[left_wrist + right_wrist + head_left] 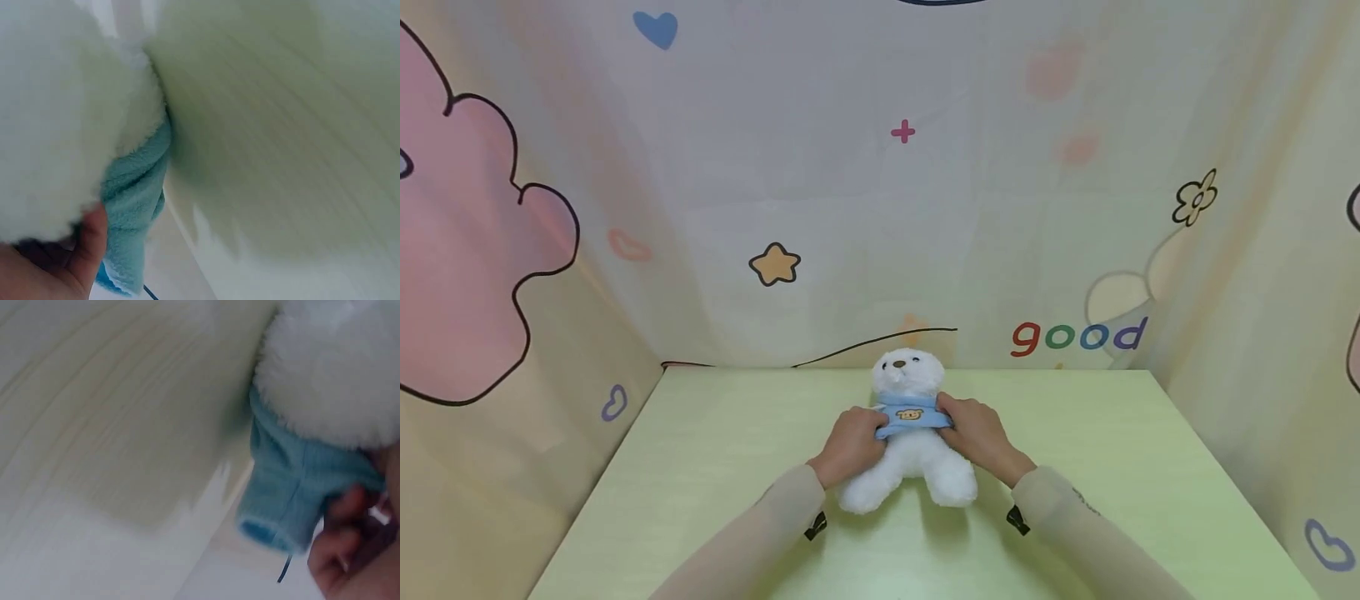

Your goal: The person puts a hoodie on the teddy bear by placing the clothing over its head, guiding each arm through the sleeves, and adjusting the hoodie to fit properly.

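Note:
A white plush bear [917,457] lies face up on the table, its head toward the back wall and its legs toward me. It wears a light blue top [910,427] with a small animal face on the front. My left hand [857,437] grips the top's lower edge on the left. On the opposite side my right hand [983,429] pinches the same edge. In the right wrist view a blue sleeve [269,509] hangs with its cuff opening showing. Folded blue cloth [139,187] lies by my left thumb in the left wrist view. Some fingertips are hidden by cloth and fur.
The pale green table [700,467] ends at a printed curtain [850,167] behind the bear. More curtain hangs along the left and right sides. A black clip or strap [1018,521] sits at my right cuff, another [816,526] at the left.

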A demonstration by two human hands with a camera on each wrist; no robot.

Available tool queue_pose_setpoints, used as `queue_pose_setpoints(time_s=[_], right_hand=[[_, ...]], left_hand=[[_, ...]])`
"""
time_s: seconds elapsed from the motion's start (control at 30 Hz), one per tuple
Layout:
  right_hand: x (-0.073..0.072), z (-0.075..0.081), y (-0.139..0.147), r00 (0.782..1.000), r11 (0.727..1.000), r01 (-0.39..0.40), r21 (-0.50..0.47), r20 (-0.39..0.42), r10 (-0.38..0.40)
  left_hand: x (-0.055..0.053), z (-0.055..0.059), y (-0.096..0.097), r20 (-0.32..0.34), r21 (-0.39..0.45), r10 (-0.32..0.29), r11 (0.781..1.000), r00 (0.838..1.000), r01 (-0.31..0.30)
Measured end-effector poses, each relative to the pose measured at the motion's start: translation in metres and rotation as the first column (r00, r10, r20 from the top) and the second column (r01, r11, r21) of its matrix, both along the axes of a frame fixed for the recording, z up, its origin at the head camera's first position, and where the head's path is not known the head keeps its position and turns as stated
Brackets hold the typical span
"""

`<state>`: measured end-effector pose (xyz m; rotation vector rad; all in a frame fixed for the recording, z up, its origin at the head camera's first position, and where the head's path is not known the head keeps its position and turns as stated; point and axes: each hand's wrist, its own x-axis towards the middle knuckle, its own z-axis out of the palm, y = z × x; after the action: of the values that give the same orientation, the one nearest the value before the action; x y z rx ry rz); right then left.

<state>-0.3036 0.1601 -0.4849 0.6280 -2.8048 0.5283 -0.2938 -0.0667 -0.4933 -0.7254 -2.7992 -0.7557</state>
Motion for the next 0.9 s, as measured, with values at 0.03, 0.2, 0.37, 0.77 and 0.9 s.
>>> queue_pose_setpoints(time_s=[0.03,0.2,0.37,0.77,0.9], right_hand=[[-0.001,0.000,-0.001,0.999,0.999,0.037,0.026,-0.017,-0.037],[-0.005,-0.002,-0.009,0.976,0.972,0.187,0.141,-0.140,-0.168],[-0.004,0.002,-0.010,0.969,0.970,0.169,0.173,-0.209,-0.132],[-0.005,-0.001,-0.005,0.981,0.977,0.184,0.107,-0.080,-0.176],[-0.003,0.001,-0.003,0.988,0.979,0.147,0.141,-0.069,-0.139]], left_hand=[[0.000,0.001,0.001,0.011,-0.002,-0.002,1.000,1.000,0.002],[-0.001,0.004,0.003,0.041,-0.032,0.023,0.999,0.999,-0.022],[-0.002,-0.001,-0.001,0.016,-0.051,0.051,0.997,0.999,-0.051],[-0.007,-0.001,0.008,-0.168,-0.258,0.165,0.944,0.972,-0.205],[-0.010,0.000,0.008,-0.234,-0.297,0.197,0.918,0.952,-0.263]])
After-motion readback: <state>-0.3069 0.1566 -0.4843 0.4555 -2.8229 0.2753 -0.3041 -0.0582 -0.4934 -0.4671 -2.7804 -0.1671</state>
